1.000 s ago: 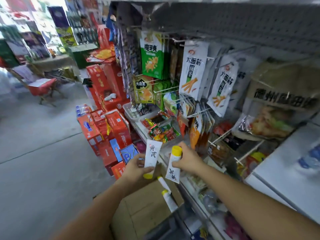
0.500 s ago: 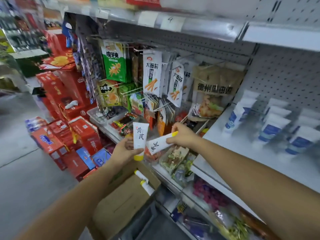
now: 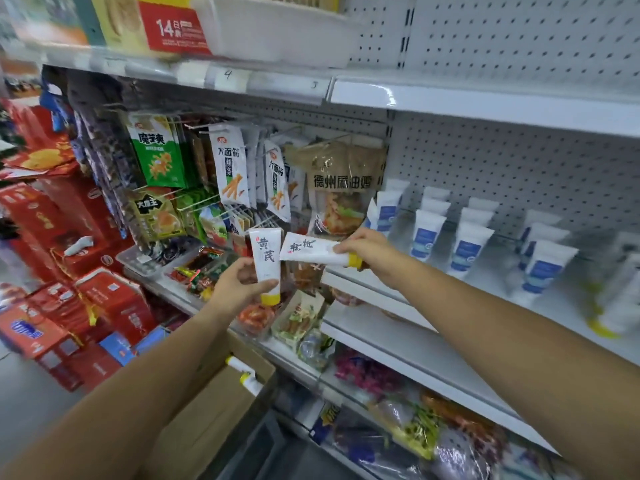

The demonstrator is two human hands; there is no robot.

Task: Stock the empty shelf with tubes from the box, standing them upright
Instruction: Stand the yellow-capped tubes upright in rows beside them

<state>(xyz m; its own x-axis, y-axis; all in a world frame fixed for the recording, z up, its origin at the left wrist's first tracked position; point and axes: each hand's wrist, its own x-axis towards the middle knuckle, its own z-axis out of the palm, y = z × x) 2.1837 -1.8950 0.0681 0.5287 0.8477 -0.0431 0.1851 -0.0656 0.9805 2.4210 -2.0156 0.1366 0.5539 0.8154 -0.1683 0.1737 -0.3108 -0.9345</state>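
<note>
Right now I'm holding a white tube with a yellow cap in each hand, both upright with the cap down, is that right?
Not quite. The left hand grips the upright tube, cap down, but the right hand holds the tilted tube nearly sideways, cap pointing right. The head view shows it.

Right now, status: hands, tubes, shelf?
Left hand grips one tube upright, cap down. Right hand holds second tube sideways by the shelf edge. Blue-label tubes stand on it beyond.
</note>
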